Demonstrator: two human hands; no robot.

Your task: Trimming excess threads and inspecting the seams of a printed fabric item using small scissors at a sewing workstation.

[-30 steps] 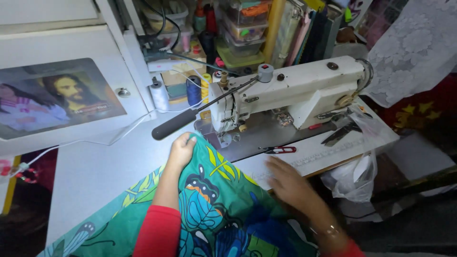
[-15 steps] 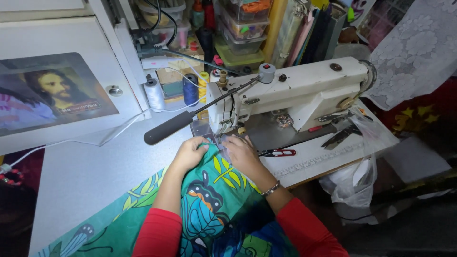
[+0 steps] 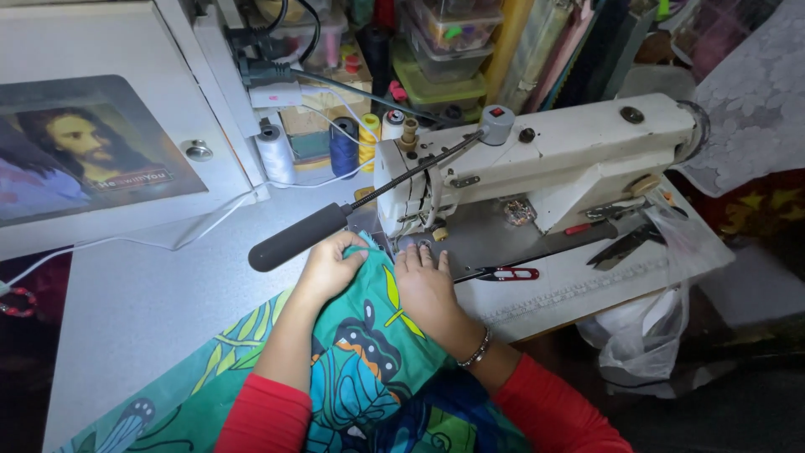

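Note:
A green and blue printed fabric [image 3: 369,369] lies across the white table in front of me, its far edge by the needle of a cream sewing machine [image 3: 537,159]. My left hand [image 3: 329,268] pinches the fabric's edge just left of the needle area. My right hand [image 3: 426,285] presses flat on the fabric right beside the presser foot, a bracelet on its wrist. Both sleeves are red.
Red-handled thread snips [image 3: 503,273] lie on the machine bed, black scissors [image 3: 625,245] further right. Thread spools [image 3: 275,153] stand behind the machine. A black lamp head [image 3: 293,239] hangs just above my left hand. A framed picture [image 3: 84,151] leans at left. A plastic bag [image 3: 646,335] hangs off the table's right edge.
My right hand moved from the fabric's right side up to the needle area, beside my left hand. The fabric edge has been brought closer under the machine head.

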